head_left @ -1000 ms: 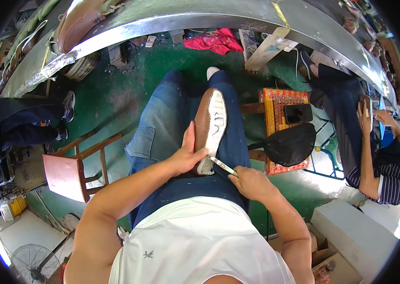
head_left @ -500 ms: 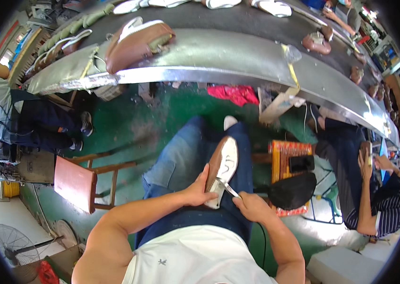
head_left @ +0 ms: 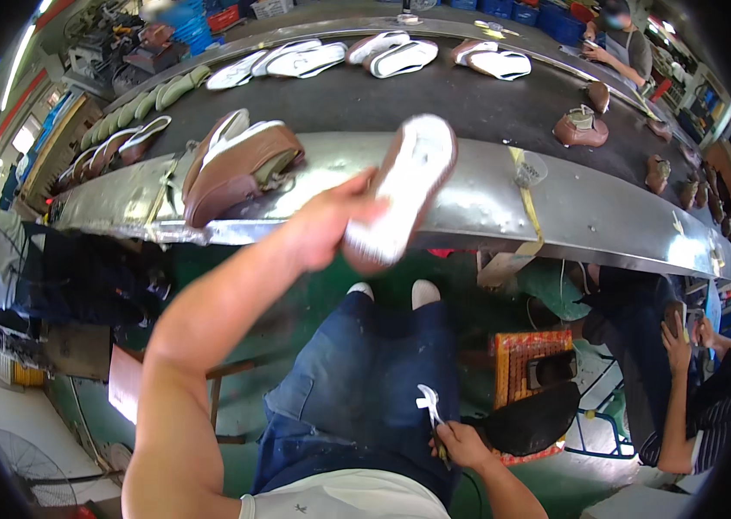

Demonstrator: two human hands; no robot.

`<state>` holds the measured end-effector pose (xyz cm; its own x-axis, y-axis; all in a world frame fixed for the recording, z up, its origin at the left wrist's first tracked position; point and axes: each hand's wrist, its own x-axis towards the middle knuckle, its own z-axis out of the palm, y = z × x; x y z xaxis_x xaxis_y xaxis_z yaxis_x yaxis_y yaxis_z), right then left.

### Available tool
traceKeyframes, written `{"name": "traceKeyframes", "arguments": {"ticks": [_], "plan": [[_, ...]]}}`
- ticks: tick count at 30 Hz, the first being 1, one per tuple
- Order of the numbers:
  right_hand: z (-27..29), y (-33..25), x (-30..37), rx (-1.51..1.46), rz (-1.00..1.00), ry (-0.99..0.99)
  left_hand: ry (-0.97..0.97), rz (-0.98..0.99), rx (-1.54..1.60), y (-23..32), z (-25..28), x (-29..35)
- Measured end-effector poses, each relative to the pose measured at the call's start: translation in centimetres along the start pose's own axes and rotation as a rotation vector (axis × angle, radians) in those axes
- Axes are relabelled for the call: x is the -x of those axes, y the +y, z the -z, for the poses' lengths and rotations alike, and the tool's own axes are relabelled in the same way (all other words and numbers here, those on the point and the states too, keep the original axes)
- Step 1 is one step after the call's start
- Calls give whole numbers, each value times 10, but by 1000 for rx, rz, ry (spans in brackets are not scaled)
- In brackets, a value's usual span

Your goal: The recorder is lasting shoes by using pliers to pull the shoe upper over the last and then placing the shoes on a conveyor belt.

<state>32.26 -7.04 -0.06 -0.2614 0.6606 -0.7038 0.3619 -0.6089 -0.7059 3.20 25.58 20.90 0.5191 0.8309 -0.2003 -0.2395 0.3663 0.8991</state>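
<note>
Your left hand [head_left: 327,227] clamps the brown, white-soled shoe [head_left: 417,173], blurred, before the silver metal bench edge [head_left: 595,208]. Your right hand [head_left: 467,445] grips the metal-headed hand tool [head_left: 431,405], partly covering its handle. Blue plastic crates [head_left: 525,14] are cut off; contents indistinct.

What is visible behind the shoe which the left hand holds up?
Behind the shoe are the table's dark top, its shiny metal border and, lower, green floor. What the shoe and the left hand cover there cannot be seen.

A phone [head_left: 552,370] and a black object [head_left: 532,421] lie on a red-edged seat [head_left: 510,363], a fan [head_left: 30,474] far left
</note>
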Motion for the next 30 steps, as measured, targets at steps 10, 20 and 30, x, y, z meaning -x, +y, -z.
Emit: {"name": "traceKeyframes", "arguments": {"ticks": [10,20,30], "plan": [[33,-41,-31,-196,-71,-126,314,-395,-2122,41,115,-268],[35,-33,-35,-282,-123,-160,557,-805,-1817,37,130,-46],[-7,-10,-24,-178,-19,-126,928,-360,-1825,27,204,97]]}}
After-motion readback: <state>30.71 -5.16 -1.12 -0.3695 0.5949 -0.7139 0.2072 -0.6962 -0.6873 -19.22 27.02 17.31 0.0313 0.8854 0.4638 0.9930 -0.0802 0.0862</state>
